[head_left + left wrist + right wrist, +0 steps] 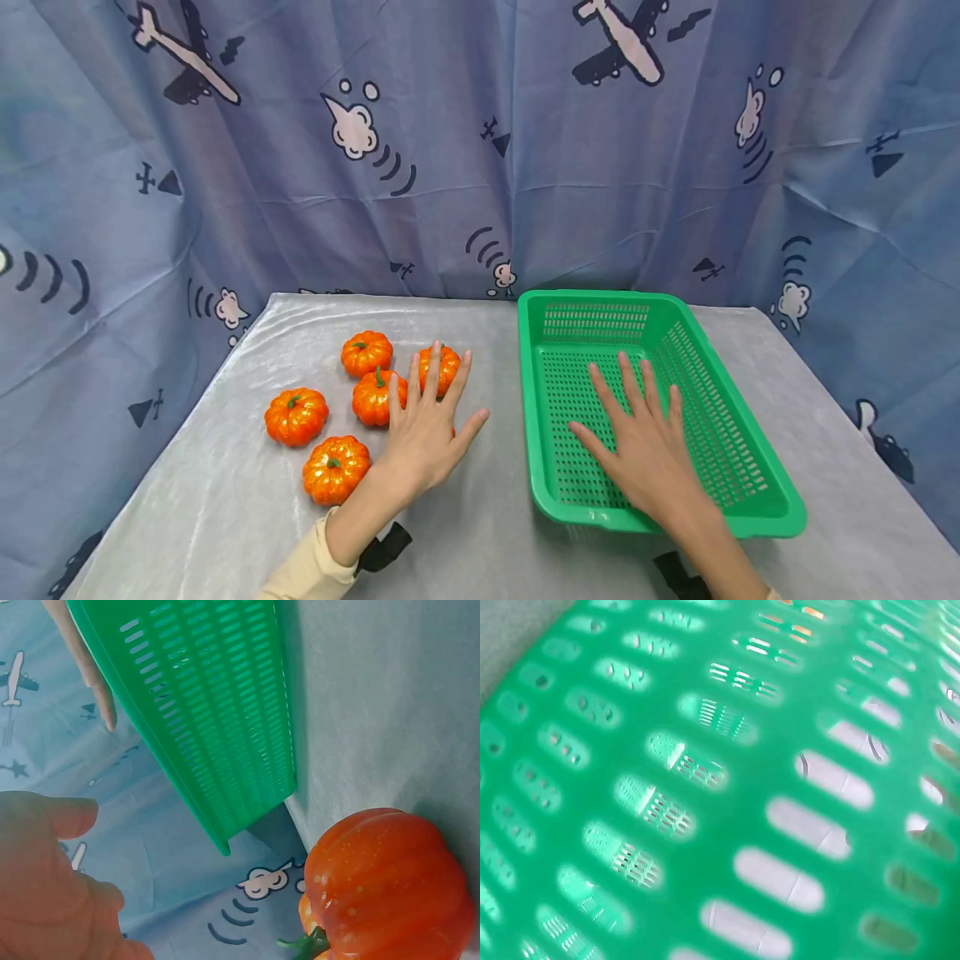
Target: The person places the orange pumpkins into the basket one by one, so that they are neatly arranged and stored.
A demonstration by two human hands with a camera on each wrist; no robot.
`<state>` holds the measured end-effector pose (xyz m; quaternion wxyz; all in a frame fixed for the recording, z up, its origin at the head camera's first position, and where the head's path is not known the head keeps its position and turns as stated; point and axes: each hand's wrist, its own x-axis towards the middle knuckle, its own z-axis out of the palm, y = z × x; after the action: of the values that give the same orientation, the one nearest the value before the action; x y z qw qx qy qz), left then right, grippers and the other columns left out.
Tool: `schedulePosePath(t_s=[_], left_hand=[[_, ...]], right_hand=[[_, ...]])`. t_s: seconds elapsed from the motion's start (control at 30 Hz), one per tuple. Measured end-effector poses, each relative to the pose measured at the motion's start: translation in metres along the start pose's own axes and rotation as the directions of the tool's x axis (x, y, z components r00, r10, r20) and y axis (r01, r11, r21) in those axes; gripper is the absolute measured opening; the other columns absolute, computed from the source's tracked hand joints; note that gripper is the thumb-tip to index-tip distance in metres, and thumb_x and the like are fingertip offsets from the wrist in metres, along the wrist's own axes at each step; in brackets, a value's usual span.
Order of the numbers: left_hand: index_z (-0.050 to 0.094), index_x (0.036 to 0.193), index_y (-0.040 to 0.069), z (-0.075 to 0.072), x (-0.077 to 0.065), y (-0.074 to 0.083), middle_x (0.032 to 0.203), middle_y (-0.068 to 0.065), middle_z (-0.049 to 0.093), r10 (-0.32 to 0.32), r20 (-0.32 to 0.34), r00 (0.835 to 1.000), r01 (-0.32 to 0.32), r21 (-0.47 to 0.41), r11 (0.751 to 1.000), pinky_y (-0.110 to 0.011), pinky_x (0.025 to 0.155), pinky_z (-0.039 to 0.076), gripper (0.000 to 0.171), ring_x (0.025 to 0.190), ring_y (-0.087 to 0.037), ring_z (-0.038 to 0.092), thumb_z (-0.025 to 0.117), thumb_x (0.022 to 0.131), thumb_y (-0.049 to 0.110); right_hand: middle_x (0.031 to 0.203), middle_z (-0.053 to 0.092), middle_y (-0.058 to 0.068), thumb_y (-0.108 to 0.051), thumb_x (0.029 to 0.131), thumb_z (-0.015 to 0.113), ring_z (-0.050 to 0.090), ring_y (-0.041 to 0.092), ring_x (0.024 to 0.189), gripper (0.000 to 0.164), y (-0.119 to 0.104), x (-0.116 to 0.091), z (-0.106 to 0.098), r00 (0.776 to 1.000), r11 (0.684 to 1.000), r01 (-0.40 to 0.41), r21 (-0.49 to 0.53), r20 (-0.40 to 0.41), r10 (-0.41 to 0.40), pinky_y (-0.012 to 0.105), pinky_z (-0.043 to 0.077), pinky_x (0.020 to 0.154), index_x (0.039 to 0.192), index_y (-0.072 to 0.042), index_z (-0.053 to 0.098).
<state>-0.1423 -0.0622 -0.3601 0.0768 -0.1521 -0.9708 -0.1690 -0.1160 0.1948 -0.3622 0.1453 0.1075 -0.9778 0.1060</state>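
Note:
Several small orange pumpkins with green stems sit on the left half of the table, among them a front one (336,471), a left one (296,417) and a back one (367,354). My left hand (423,433) hovers with fingers spread over the pumpkins on the right of this group, partly hiding them. In the left wrist view a glossy pumpkin (390,889) appears large below that hand. A green plastic basket (551,500) stands on the right, with nothing inside. Over it my right hand (648,450) is spread, holding nothing. The basket's slotted wall (727,765) fills the right wrist view.
A pale grey cloth covers the table (480,533). Behind it and along both sides hangs a blue curtain (450,208) printed with airplanes. Bare cloth separates the pumpkins from the basket. A dark strap (384,547) shows at the left wrist.

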Motion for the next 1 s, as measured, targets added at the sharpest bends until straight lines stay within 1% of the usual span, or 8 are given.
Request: schedulePosePath(t_s=[0.27,0.43,0.53,0.6,0.67,0.83,0.9,1.0], left_hand=[[0.003,0.143,0.034,-0.002,-0.002,0.0,0.15,-0.007,-0.004,0.023,0.009,1.0,-0.023,-0.027,0.999,-0.056,0.103,-0.001,0.067,0.135,-0.034,-0.004,0.035,0.089,0.057],[-0.002,0.141,0.038,-0.007,-0.008,-0.005,0.149,-0.005,-0.008,0.011,0.043,0.999,-0.008,-0.063,0.998,-0.056,0.104,0.0,0.067,0.135,-0.034,-0.002,0.03,0.087,0.063],[0.0,0.142,0.037,-0.01,-0.014,-0.01,0.149,-0.004,-0.012,0.002,0.046,0.999,0.002,-0.081,0.997,-0.057,0.103,0.002,0.068,0.135,-0.033,-0.002,0.026,0.086,0.066],[0.002,0.143,0.036,-0.012,-0.018,-0.015,0.149,-0.004,-0.011,0.002,0.04,0.999,0.001,-0.08,0.997,-0.058,0.103,0.005,0.07,0.135,-0.033,-0.001,0.026,0.085,0.067],[0.002,0.143,0.036,-0.014,-0.022,-0.021,0.149,-0.004,-0.012,-0.004,0.048,0.999,0.008,-0.086,0.996,-0.059,0.102,0.005,0.071,0.135,-0.03,-0.003,0.027,0.084,0.068],[0.001,0.142,0.037,-0.02,-0.033,-0.04,0.149,-0.004,-0.009,-0.007,0.069,0.998,0.014,-0.1,0.995,-0.058,0.103,0.004,0.078,0.135,-0.03,-0.002,0.035,0.08,0.07],[0.001,0.142,0.038,-0.023,-0.037,-0.048,0.149,-0.005,-0.007,0.01,0.073,0.997,-0.002,-0.117,0.993,-0.057,0.103,0.004,0.082,0.135,-0.031,0.0,0.042,0.079,0.069],[0.002,0.142,0.038,-0.025,-0.044,-0.061,0.15,-0.003,-0.002,0.056,0.092,0.994,-0.041,-0.16,0.986,-0.057,0.103,0.007,0.086,0.135,-0.031,0.004,0.05,0.076,0.066]], right_hand=[[0.149,-0.001,0.015,-0.055,0.088,0.041,-0.01,0.037,0.133,0.072,0.017,-0.01,-0.024,0.985,0.99,-0.087,0.113,0.161,0.068,0.065,0.003,0.098,0.145,-0.023,0.011],[0.147,0.001,0.023,-0.052,0.086,0.048,-0.007,0.045,0.13,0.075,0.049,-0.022,-0.045,0.971,0.977,-0.144,0.156,0.213,0.109,0.07,0.014,0.09,0.145,-0.021,0.013],[0.146,-0.001,0.023,-0.049,0.085,0.053,-0.009,0.044,0.13,0.077,0.076,-0.029,-0.058,0.964,0.974,-0.146,0.176,0.246,0.1,0.073,0.015,0.084,0.145,-0.021,0.013],[0.148,0.0,0.019,-0.043,0.085,0.056,-0.01,0.038,0.132,0.075,0.096,-0.033,-0.064,0.963,0.968,-0.118,0.22,0.265,0.057,0.072,0.017,0.083,0.144,-0.023,0.015],[0.149,0.003,0.015,-0.036,0.083,0.062,-0.008,0.025,0.135,0.076,0.116,-0.036,-0.065,0.964,0.957,-0.064,0.285,0.267,-0.015,0.07,0.021,0.082,0.144,-0.024,0.019],[0.149,0.011,0.008,-0.013,0.074,0.072,0.004,-0.01,0.129,0.081,0.164,-0.033,-0.057,0.947,0.867,0.03,0.498,0.263,-0.184,0.064,0.028,0.081,0.142,-0.016,0.027],[0.149,0.015,0.005,-0.006,0.073,0.072,0.011,-0.014,0.126,0.082,0.18,-0.029,-0.054,0.939,0.831,0.017,0.556,0.276,-0.205,0.055,0.03,0.091,0.142,-0.013,0.027],[0.148,0.02,-0.001,-0.002,0.074,0.07,0.019,-0.015,0.123,0.082,0.196,-0.023,-0.05,0.933,0.795,-0.017,0.606,0.295,-0.206,0.027,0.033,0.097,0.143,-0.012,0.024]])
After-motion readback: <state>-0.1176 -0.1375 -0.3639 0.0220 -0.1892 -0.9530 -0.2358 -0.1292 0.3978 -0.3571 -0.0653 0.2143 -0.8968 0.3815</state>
